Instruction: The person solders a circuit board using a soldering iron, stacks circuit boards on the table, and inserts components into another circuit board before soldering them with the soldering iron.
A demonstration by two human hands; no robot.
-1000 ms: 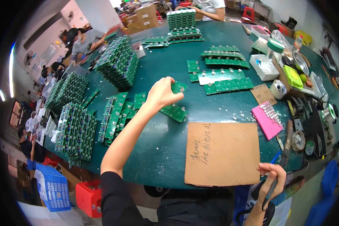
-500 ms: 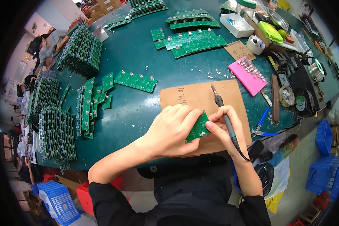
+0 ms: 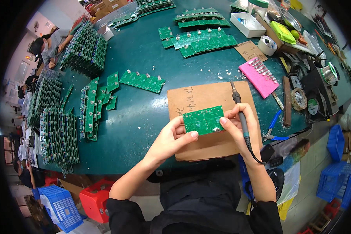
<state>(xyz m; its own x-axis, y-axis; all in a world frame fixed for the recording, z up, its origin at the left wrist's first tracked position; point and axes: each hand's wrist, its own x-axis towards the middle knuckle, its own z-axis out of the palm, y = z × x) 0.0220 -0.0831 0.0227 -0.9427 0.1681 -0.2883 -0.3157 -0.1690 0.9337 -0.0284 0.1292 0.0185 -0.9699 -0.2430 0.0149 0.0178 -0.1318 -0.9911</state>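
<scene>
A small green circuit board (image 3: 204,120) is held level above a flat piece of brown cardboard (image 3: 218,146). My left hand (image 3: 171,137) pinches its left end, thumb on top and fingers beneath. At the right end, my right hand (image 3: 240,124) grips the board's edge with thumb and fingers. That same hand also carries a soldering iron (image 3: 242,117) between thumb and index finger, its tip pointing away from me past the cardboard's far edge. One silvery round component (image 3: 217,129) stands near the board's front right corner.
Tall stacks of circuit boards (image 3: 60,134) line the left side, with loose boards (image 3: 142,81) nearby. A pink foam block (image 3: 258,78) holds rows of small parts. Blue-handled cutters (image 3: 274,128) and a solder spool (image 3: 328,73) lie right. A person (image 3: 50,48) sits far left.
My left hand has drawn back to the left and lower, uncovering the board. The board has turned from a steep tilt to lie broadside, now held at both ends. The iron stays in my right hand.
</scene>
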